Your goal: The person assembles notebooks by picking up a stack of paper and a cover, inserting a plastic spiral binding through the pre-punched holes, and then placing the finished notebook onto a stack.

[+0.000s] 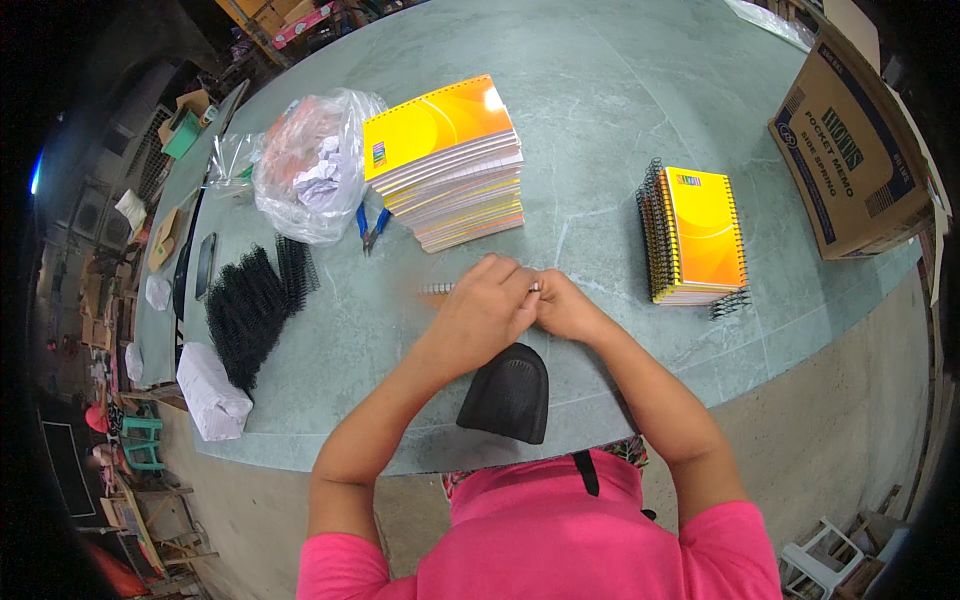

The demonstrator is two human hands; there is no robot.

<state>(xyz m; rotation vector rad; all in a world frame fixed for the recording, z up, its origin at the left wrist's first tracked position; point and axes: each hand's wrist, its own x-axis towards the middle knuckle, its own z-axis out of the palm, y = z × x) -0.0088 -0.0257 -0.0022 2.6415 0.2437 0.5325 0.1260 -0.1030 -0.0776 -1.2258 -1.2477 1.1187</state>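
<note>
Over the middle of the table, my left hand (488, 312) and my right hand (566, 306) meet with fingers closed around a small memo notepad (437, 288). Only a narrow orange-and-white edge of the notepad shows; my hands hide most of it. My right fingertips pinch its end beside my left fingers, and whether a wire coil is in them I cannot tell. Just below my hands sits a black, rounded, padded block (508, 392). Beyond them rises a tall stack of unbound yellow-orange notepads (445, 160), with holes along the top cover's edge.
Blue-handled pliers (372, 230) lie beside a clear plastic bag (312, 170) of paper scraps. Black spiral coils (250, 310) are heaped at left, near a white wrapped bundle (214, 392) and a phone (206, 266). Coil-bound notepads (700, 235) and a cardboard box (850, 150) stand right.
</note>
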